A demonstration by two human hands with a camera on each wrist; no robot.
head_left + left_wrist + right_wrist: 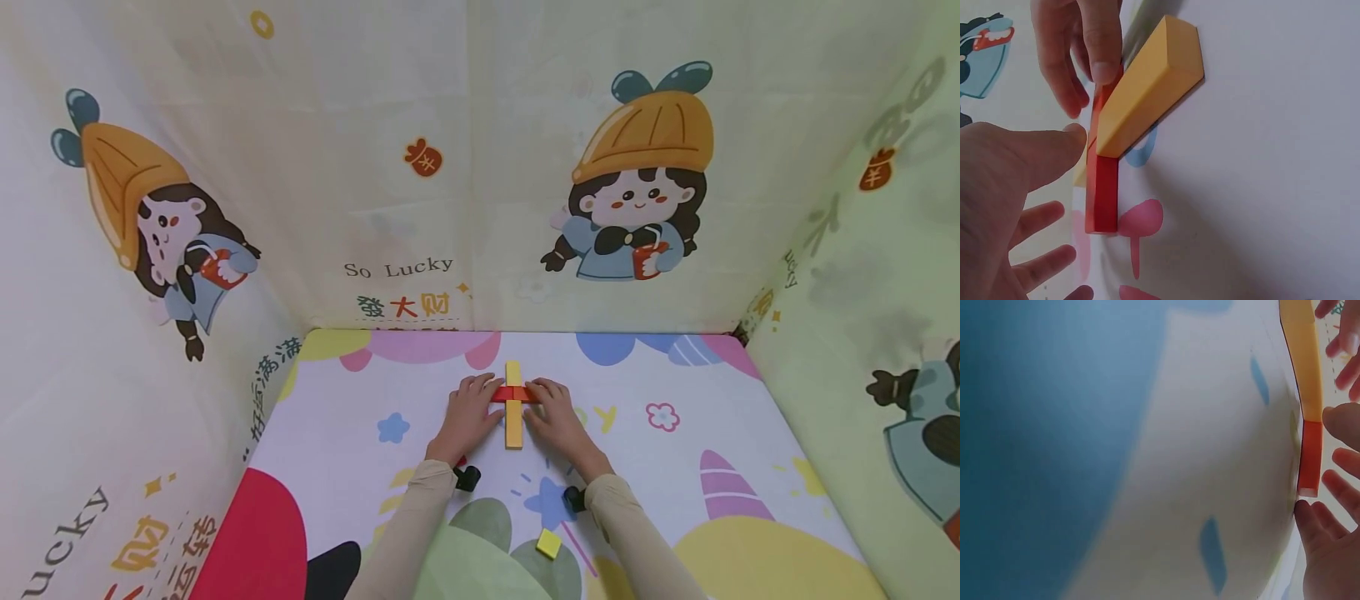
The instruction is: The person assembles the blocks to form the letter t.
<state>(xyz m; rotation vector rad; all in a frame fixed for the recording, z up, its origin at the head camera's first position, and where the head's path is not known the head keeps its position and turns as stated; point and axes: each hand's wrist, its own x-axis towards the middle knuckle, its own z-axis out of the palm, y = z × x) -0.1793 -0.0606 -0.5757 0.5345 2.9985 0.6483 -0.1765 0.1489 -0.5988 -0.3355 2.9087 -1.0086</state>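
2 red blocks [497,394] lie end to end between the fingertips, 1 yellow bar [513,425] running from their seam back between the thumbs, another yellow piece [512,372] just beyond. The left hand [471,421] has loosely spread fingers, gripping nothing; the right hand [558,421] is likewise unclosed, 1 fingertip apparently on red. An uneven inward push could skew the seam; a thumb brushing the bar could swing it. A yellow cube [548,544] lies well behind the fingers.
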